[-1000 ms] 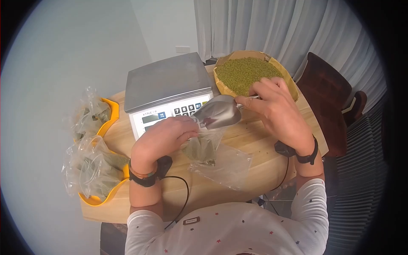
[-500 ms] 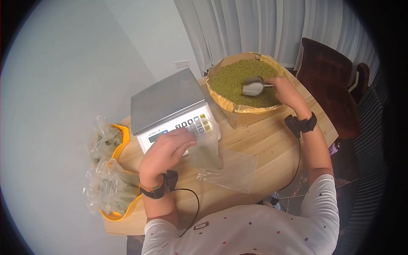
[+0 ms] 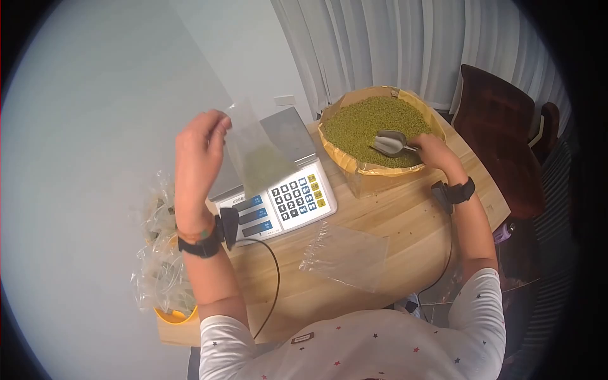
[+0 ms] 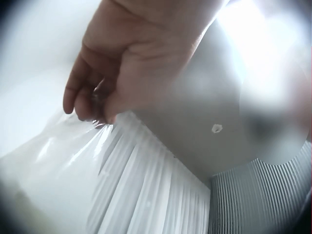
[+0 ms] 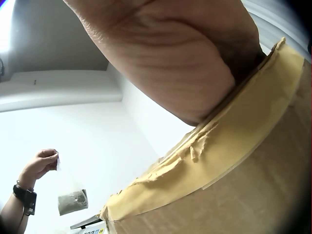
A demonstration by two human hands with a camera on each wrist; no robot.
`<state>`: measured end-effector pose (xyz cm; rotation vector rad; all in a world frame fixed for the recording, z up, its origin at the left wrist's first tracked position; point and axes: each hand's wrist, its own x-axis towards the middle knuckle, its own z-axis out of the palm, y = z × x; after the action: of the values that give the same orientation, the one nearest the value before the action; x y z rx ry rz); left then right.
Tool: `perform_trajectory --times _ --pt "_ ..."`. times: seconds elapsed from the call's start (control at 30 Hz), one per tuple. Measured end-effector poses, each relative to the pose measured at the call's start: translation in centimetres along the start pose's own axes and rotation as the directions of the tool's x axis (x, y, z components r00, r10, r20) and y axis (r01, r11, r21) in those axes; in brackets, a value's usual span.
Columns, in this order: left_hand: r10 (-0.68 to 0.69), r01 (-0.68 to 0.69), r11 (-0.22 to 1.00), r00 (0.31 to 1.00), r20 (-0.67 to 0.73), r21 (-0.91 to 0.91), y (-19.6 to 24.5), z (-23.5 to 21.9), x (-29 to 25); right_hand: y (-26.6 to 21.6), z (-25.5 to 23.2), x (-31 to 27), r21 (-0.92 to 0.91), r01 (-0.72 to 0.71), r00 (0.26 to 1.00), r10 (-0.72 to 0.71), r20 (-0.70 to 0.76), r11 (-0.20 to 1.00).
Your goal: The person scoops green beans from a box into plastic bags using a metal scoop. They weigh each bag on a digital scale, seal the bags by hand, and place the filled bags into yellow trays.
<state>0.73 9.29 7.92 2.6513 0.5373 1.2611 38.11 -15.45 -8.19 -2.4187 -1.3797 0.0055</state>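
Two hands grip well apart, the left raised

The scoop is smooth, shiny metal; the box around it looks like matt cardboard with creased, yellowish tape. Left of the box, the scale's pan is smooth grey metal, its keypad housing white plastic. Nearer than the box, the tabletop shows pale, smooth wood grain beneath a glossy, clear plastic bag.

Wooden table with a scale, a box and bags.
Digital scale toward the far left; cardboard box of green granules by the far edge; flat clear bag between the middle and the near edge; yellow-orange holder with filled plastic bags at the near left corner.
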Motion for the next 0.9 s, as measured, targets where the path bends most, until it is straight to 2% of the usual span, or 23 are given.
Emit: perform_trajectory --times 0.13,0.2,0.23,0.33,0.4,0.5,0.63,0.67,0.7,0.73,0.77,0.83,0.87,0.9 --pt "-0.018 0.019 1.000 0.998 -0.065 0.022 -3.1 1.6 2.4 -0.1 0.1 0.1 0.009 -0.024 1.000 0.023 0.011 1.000" --pt "0.051 -0.030 0.993 0.981 -0.188 0.115 -4.5 2.5 3.0 0.1 0.3 0.3 -0.024 -0.029 0.999 0.030 0.023 0.999" --pt "0.054 -0.032 0.993 0.980 -0.190 0.115 -5.1 2.8 3.0 0.2 0.3 0.3 -0.025 -0.029 0.999 0.030 0.020 0.999" --pt "0.027 -0.001 0.989 0.984 -0.175 0.147 -6.8 3.7 2.7 0.2 0.3 0.3 -0.028 -0.019 0.999 0.020 0.029 0.999" --pt "-0.174 0.161 0.971 0.983 0.056 0.177 -7.7 4.0 2.2 0.2 0.1 0.4 -0.027 -0.029 0.998 0.031 0.053 0.999" --pt "-0.247 0.239 0.956 0.968 0.030 0.171 -8.6 4.0 1.8 0.4 0.1 0.3 0.006 -0.022 0.999 0.021 0.047 1.000" --pt "-0.275 0.260 0.948 0.959 0.061 0.185 -10.2 3.9 1.4 0.7 -0.1 0.4 -0.013 -0.004 0.998 0.005 0.070 1.000" --pt "-0.138 0.145 0.947 0.989 -0.046 0.287 -10.8 4.1 1.1 0.9 -0.1 0.6 0.014 -0.001 0.997 0.000 0.072 1.000" --pt "0.014 0.041 0.917 0.991 -0.136 0.397 -11.2 4.4 0.6 0.9 0.0 0.5 0.042 0.002 0.997 -0.005 0.074 0.999" --pt "-0.111 0.159 0.911 0.983 -0.144 0.380 -9.8 4.1 0.4 -0.3 -0.9 -0.1 0.023 -0.032 0.997 0.030 0.076 0.999" --pt "-0.119 0.163 0.912 0.983 -0.137 0.377 -8.4 3.7 0.1 -1.0 -1.2 -0.5 0.021 -0.036 0.996 0.034 0.087 0.999" --pt "-0.135 0.181 0.934 0.977 -0.165 0.308 -5.4 3.0 -0.6 -2.4 -1.7 -1.4 -0.024 0.048 0.978 -0.052 -0.202 0.999" --pt "-0.141 0.184 0.934 0.977 -0.158 0.307 -4.1 2.9 -1.0 -3.4 -2.3 -1.9 -0.023 0.044 0.980 -0.048 -0.194 0.999" --pt "-0.151 0.172 0.956 0.983 -0.101 0.238 -3.0 2.8 -1.4 -5.1 -3.4 -2.5 0.033 0.121 0.975 -0.113 -0.192 0.992"
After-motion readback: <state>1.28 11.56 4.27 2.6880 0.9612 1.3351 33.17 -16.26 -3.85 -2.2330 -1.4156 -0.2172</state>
